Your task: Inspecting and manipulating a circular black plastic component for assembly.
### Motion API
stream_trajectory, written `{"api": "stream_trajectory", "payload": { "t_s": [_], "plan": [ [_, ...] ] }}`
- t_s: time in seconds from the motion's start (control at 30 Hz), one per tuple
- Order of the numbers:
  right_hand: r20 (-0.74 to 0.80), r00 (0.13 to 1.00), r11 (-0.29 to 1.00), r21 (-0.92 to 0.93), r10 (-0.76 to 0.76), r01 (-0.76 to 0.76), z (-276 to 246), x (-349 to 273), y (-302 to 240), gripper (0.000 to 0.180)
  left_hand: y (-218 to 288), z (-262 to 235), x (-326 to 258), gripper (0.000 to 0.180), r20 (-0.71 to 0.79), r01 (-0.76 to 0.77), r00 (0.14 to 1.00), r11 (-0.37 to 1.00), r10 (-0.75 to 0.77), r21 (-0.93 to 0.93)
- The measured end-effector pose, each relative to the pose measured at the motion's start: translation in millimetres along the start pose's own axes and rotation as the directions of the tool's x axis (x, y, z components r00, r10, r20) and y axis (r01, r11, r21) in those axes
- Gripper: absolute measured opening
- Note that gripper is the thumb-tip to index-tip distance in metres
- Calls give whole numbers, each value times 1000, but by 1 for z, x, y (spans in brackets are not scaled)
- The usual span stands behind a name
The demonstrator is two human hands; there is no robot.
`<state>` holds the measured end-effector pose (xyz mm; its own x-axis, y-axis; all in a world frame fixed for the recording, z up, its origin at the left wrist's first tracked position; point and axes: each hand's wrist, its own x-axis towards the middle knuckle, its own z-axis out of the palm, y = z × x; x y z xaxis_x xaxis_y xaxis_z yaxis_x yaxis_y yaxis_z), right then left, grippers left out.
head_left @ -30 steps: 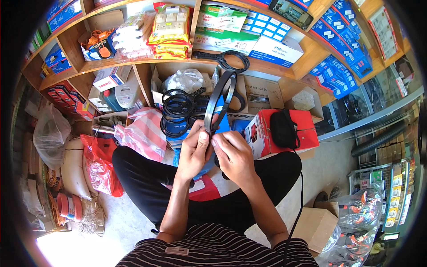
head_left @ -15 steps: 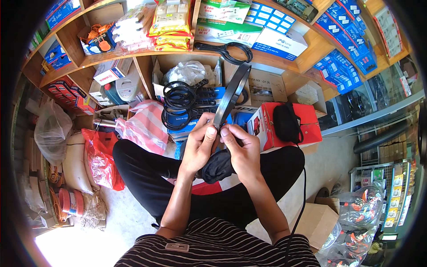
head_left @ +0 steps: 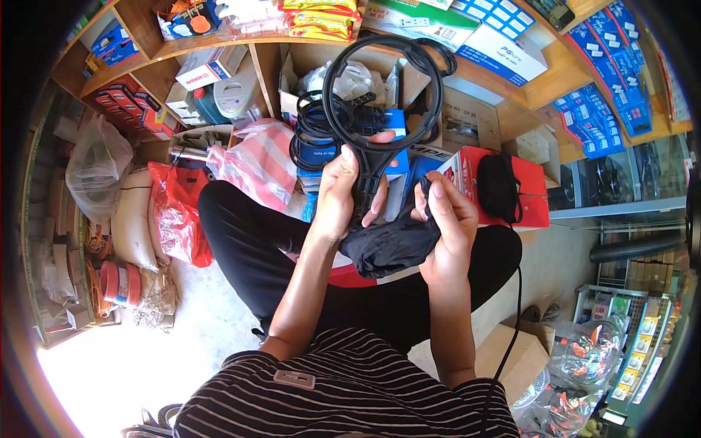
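My left hand grips the stem of a black plastic ring frame and holds it upright in front of the shelves. The round hoop stands above my fingers. My right hand pinches a bunch of black fabric that hangs just under the frame's stem, between both hands. I sit on the floor with black trousers and a striped shirt.
Wooden shelves packed with boxes rise ahead. A red box with a black pouch on it lies at the right. Coiled black hoses, a pink striped bag and a red bag sit left. A cardboard box is by my right elbow.
The frame has turned from edge-on to face me, so its hoop now shows round. My hands have slid down to its stem and the black fabric is bunched under them.
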<state>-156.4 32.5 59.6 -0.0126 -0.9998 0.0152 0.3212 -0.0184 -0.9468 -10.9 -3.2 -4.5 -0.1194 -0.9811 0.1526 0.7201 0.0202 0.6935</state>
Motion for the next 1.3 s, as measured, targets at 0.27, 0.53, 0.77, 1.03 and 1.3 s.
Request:
{"api": "stream_trajectory", "payload": {
  "t_s": [0.27, 0.53, 0.77, 1.03, 1.3],
  "plan": [
    [-5, 1000, 999, 26, -20, 20, 6, 4, 0, 22, 4, -2, -3, 70, -14, 41, 999, 943, -49, -329],
    [424, 726, 344, -676, -542, 652, 11, 13, -22, 13, -9, -27, -5, 77, 246, 45, 968, 939, 43, -340],
    [641, 618, 90, -658, -454, 748, 10, 33, -7, 17, -8, -4, -5, 51, 65, 60, 997, 970, -46, -234],
    [480, 753, 355, -677, -450, 644, 10, 21, 1, 16, -19, -3, -1, 61, -11, 93, 995, 962, -100, -256],
    [599, 690, 239, -659, -407, 713, 4, 32, 1, 15, -18, 1, 5, 66, -39, 120, 991, 972, -130, -200]
  ]
}}
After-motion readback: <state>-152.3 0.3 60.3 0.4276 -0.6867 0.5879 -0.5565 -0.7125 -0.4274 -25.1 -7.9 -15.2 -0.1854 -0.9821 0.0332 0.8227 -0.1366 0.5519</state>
